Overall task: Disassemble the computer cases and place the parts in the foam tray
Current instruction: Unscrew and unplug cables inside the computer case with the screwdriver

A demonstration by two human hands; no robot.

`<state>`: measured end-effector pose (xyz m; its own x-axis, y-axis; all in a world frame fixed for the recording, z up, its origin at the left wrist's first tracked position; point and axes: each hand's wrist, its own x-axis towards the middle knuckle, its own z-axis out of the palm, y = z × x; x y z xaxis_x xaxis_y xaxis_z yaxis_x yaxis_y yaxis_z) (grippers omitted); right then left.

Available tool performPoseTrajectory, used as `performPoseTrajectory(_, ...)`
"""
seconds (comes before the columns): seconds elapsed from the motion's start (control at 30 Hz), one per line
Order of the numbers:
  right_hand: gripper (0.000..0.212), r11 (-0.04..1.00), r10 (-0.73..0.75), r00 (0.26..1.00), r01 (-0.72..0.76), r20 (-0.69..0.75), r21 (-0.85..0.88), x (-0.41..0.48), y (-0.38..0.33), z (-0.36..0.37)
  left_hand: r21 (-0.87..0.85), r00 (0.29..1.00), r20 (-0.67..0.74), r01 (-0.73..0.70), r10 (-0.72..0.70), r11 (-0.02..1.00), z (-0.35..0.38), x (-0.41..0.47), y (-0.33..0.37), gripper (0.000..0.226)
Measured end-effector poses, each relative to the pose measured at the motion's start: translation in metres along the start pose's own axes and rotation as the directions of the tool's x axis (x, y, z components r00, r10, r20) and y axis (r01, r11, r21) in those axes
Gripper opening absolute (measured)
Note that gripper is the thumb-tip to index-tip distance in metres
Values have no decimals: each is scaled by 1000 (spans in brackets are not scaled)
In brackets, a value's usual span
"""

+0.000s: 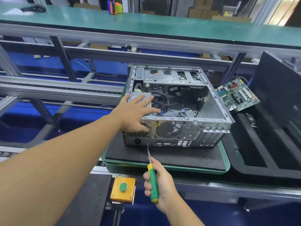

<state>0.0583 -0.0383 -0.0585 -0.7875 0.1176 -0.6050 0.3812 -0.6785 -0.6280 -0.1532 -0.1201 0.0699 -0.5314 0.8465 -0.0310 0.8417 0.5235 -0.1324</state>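
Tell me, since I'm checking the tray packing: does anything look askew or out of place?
The motherboard rests tilted at the foam tray's far end, right of the computer case, seemingly not flat in a compartment.

Yellow switch box, green push-button on top; green-topped upper shelf; cardboard boxes behind it; aluminium frame rails.

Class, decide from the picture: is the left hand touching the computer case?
Touching. The head view shows the left hand lying over the case's rear top edge, with its thumb pressed against the back panel.
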Motion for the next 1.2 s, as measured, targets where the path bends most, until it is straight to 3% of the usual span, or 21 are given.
performPoseTrajectory(0.23,23,992,-16,998,8,-59,-128,-2,-3,0,-31,1000,-2,-2,2,1000,0,-1,1,76)
performPoseTrajectory(0.37,31,996,69,992,-75,-104,-52,1,0,1,-38,1000,2,-5,5,999,-2,0,2,76)
performPoseTrajectory(0.6,31,979,118,990,-128,71,159,3,6,-4,-49,1000,25,19,-18,999,0,1,3,94)
performPoseTrajectory(0.7,29,974,102,993,-113,66,197,2,13,-4,-36,999,39,30,-29,999,-1,1,3,103)
performPoseTrajectory(1.0,31,999,47,989,-47,-140,-4,-4,10,14,-54,998,51,35,-32,998,-3,0,4,103)
performPoseTrajectory(1.2,32,995,44,987,-57,-152,-84,-6,7,12,-52,999,44,28,-25,998,-1,-1,3,102)
